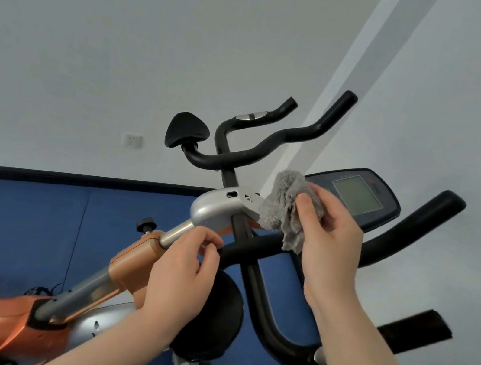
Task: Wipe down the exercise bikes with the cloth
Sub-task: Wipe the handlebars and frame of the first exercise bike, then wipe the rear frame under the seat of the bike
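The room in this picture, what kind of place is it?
Probably a small gym or exercise room. An orange exercise bike with a display console stands on blue floor matting, and a second bike's black handlebars show behind.

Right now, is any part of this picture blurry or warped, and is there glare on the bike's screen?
Head view: tilted and wide-angle-bowed along the wall's base; the orange frame at lower left smears with blur; the cloth and both hands stay sharp; the console screen looks dull grey-green, without glare; light is soft and even.
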The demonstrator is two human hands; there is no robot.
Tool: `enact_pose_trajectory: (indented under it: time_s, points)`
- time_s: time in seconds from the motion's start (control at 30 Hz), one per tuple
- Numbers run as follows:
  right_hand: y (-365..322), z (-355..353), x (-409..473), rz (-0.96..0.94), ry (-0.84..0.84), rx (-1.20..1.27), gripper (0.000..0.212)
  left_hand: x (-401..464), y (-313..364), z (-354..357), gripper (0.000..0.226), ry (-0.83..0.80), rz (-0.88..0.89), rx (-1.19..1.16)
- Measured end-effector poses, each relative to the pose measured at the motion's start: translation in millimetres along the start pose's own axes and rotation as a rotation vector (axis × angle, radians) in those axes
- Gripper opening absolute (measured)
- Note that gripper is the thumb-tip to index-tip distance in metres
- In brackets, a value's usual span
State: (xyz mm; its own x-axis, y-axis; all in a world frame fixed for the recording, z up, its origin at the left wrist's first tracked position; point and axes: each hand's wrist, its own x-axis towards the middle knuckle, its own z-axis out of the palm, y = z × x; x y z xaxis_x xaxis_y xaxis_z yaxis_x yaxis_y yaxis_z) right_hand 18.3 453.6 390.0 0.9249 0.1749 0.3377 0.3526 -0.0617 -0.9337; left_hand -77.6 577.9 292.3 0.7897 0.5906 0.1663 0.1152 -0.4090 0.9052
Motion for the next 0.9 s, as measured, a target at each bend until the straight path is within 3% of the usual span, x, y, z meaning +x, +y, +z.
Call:
enact_pose_trajectory:
  time_s: [0.13,0.33,0.6,0.9]
  points:
    - [6,-11,-37,0.04,0.037,0.032,0.018,-1,1,-3,0.016,-0.025,0.015,0.061]
    - [4,-9,-63,-0.031,-0.061,-0.116,0.026,-17,-6,-36,0.016,-0.026,0.01,0.269]
    - [-17,54,-99,-0.204,-0.358,-0.195,0.039,-75,-27,-144,0.016,0.185,-0.076,0.497]
    - [-47,158,-219,-0.457,-0.732,-0.366,0.042,-189,-70,-283,0.016,0.413,-0.266,0.583]
